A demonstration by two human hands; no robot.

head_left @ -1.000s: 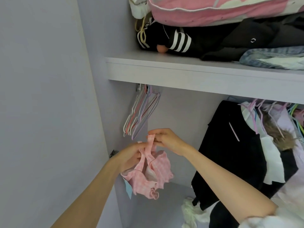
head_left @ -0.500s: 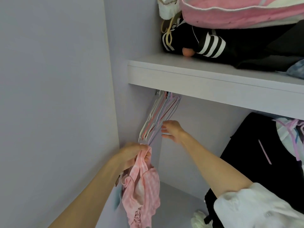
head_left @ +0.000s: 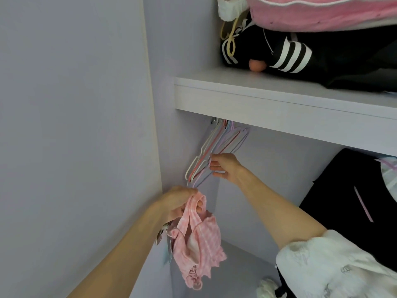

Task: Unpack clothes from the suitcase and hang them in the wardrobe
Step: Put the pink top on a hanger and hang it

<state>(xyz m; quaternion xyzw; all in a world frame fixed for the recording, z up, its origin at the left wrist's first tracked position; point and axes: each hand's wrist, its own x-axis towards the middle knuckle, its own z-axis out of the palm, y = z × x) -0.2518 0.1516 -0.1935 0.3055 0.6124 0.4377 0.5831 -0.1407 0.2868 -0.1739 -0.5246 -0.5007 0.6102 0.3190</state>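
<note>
While a small pink garment is gripped by its straps in the curled fingers of the left hand, low in the wardrobe's left corner, the bunch of empty hangers just above it is touched by the right hand. The fingertips of that hand are laid against the lower edge of the bunch, the fingers bent around it, though whether any one hanger is pinched cannot be told. The hangers are hung close together from a rail end under the shelf, tilted toward the side wall. The garment is hung limp below the left fist, clear of the wardrobe floor, with a pale tag seen beside it. On the shelf a black top with white stripes is lain under pink bedding. To the right, below the shelf, a black garment is hung. A white sleeve is worn on the right arm.
</note>
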